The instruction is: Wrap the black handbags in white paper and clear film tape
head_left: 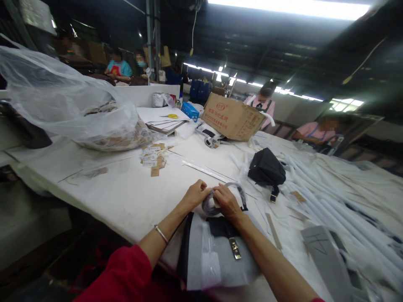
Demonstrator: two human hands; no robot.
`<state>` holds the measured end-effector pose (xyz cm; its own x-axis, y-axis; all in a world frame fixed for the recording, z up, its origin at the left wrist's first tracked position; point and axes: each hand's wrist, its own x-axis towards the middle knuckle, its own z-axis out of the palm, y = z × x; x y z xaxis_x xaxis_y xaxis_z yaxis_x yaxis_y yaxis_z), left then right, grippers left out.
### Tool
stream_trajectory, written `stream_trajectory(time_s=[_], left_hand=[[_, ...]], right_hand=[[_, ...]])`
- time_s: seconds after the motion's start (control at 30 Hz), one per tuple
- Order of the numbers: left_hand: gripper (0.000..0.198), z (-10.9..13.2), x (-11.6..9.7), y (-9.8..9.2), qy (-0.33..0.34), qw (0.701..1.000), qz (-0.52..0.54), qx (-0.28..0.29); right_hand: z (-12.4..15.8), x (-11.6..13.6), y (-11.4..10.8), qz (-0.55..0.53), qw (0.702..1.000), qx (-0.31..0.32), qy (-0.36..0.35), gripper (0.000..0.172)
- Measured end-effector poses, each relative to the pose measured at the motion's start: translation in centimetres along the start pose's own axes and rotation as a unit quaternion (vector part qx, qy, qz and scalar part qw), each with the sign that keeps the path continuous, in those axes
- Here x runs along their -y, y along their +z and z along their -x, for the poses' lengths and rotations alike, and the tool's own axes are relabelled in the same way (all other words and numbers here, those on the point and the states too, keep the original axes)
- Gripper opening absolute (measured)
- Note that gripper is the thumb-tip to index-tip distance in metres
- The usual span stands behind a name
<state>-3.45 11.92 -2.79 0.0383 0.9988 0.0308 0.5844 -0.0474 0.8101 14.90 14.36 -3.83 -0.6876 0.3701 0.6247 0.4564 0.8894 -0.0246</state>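
Both my hands meet at the table's near edge over a coiled strap (pixel 210 205) wrapped in clear plastic. My left hand (pixel 195 194) pinches the coil's left side. My right hand (pixel 227 203) presses on its right side with fingers curled; a black end of the strap sticks out beyond it. Just below my hands lies a bag (pixel 217 247) in grey wrapping with black trim and a metal clasp, hanging partly over the table edge.
A black bag (pixel 266 169) lies beyond my hands, with long white rolls (pixel 330 201) spread to the right. A cardboard box (pixel 232 116), paper tags (pixel 155 156) and a big clear plastic sack (pixel 63 105) sit farther back. Other people work at the far side.
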Motion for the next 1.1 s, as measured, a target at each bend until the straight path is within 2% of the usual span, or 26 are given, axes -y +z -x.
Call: stream_trajectory(time_s=[0.1, 0.17, 0.23, 0.37, 0.5, 0.77, 0.87, 0.97, 1.1], left_hand=[[0.049, -1.5, 0.7, -0.6, -0.067, 0.993, 0.073, 0.063], [0.056, -2.4, 0.9, -0.7, -0.096, 0.979, 0.129, 0.122], [0.052, -3.2, 0.7, -0.5, -0.120, 0.963, 0.180, 0.162], [0.032, -4.2, 0.2, 0.0, -0.144, 0.940, 0.242, 0.191], [0.020, -4.4, -0.1, 0.6, -0.150, 0.940, 0.255, 0.172], [0.016, -3.7, 0.1, 1.1, -0.112, 0.975, 0.187, 0.032], [0.018, -3.2, 0.1, 1.3, -0.098, 0.977, 0.186, 0.032], [0.019, -2.8, 0.1, 1.6, -0.092, 0.974, 0.199, 0.060], [0.021, -2.3, 0.3, 2.0, -0.085, 0.972, 0.211, 0.067]], right_hand=[[-0.4, 0.2, -0.1, -0.005, 1.000, -0.025, -0.005, 0.025], [-0.7, 0.4, -0.2, -0.006, 0.999, -0.040, -0.009, 0.028], [-0.9, 0.7, -0.4, -0.005, 0.999, -0.046, -0.010, 0.030], [-1.1, 1.1, -1.2, -0.001, 1.000, -0.030, -0.006, 0.027], [-1.0, 1.2, -1.6, -0.018, 1.000, -0.009, 0.010, 0.025], [0.4, 0.5, -1.8, -0.048, 0.999, -0.006, -0.016, 0.029], [0.5, 0.1, -1.9, -0.044, 0.999, 0.003, 0.011, 0.024], [-0.2, -0.3, -2.4, -0.051, 0.995, 0.064, 0.061, 0.021], [-1.4, -0.2, -3.2, -0.128, 0.976, 0.107, 0.140, 0.017]])
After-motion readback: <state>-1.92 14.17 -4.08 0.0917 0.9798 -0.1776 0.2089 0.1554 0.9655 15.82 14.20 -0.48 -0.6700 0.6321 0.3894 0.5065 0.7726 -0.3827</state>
